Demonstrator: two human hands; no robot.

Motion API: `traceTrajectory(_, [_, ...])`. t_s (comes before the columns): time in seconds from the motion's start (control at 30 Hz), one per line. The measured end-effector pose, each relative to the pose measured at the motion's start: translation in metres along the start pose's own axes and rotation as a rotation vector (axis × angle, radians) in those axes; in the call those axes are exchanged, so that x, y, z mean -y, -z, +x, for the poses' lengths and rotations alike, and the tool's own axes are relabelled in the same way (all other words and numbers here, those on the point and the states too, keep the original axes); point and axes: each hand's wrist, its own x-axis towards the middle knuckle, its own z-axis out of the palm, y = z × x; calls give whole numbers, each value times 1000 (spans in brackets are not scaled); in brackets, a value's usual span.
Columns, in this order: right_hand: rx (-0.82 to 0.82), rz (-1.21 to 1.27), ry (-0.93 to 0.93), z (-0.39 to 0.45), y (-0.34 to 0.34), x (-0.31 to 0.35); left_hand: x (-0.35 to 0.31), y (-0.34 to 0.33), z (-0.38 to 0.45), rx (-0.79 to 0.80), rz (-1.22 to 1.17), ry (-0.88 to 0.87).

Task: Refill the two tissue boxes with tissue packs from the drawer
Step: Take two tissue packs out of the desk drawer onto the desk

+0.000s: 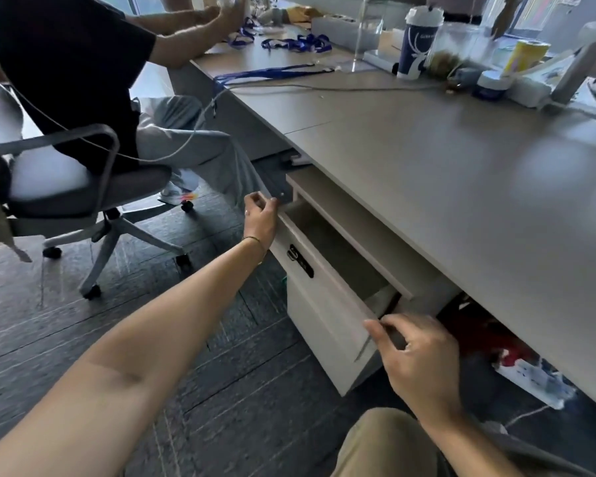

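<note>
Both hands on the front panel of the open top drawer under the desk.

The pale beige pedestal drawer (327,270) stands pulled out beneath the grey laminate desk (461,173); the part of its inside that shows is bare, and no tissue packs or boxes can be made out. The left hand (260,215) has its grip pinched on the far top corner of the drawer front, and the right hand (417,352) has its grip curled over the near corner. A black lock plate (300,258) sits on the front. A seated person (83,80) occupies a grey office chair (83,187) at left.
</note>
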Motion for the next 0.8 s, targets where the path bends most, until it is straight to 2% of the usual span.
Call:
traceTrajectory(0.43, [271,219,272,-56,-30,131,29,163,-56,-211,-21,1])
traceTrajectory(0.63, [297,318,353,-78,-39,182,36,222,-73,-258,-38,17])
traceTrajectory(0.7, [287,324,370,-83,-40,193,33,233,-79,-255,19,23])
traceTrajectory(0.8, [281,333,351,-86,-41,197,26,238,-86,-251,-53,80])
